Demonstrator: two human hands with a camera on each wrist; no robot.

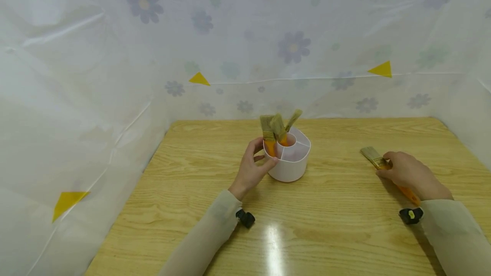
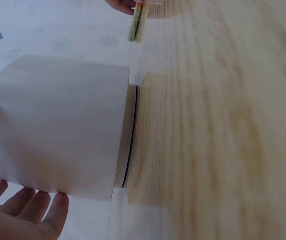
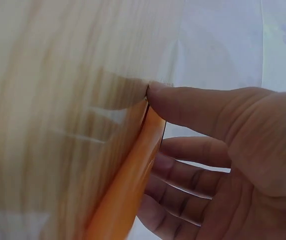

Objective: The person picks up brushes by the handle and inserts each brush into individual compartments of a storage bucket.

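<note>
A white divided brush holder (image 1: 290,163) stands at the middle of the wooden table (image 1: 330,225). Three orange-handled paintbrushes (image 1: 273,133) stick up from its left compartment, bristles up. My left hand (image 1: 261,156) cups the holder's left side, thumb in front and fingers behind. The left wrist view shows the holder's wall (image 2: 63,130) close up, with my fingers (image 2: 23,207) along it. Another paintbrush (image 1: 377,162) lies flat at the right. My right hand (image 1: 385,166) pinches its orange handle (image 3: 133,165), thumb (image 3: 192,105) on top.
A translucent flower-print plastic sheet (image 1: 115,76) walls in the table on the left, back and right. Bare wood runs between the holder and the flat brush and along the near edge. The far brush (image 2: 137,27) shows small in the left wrist view.
</note>
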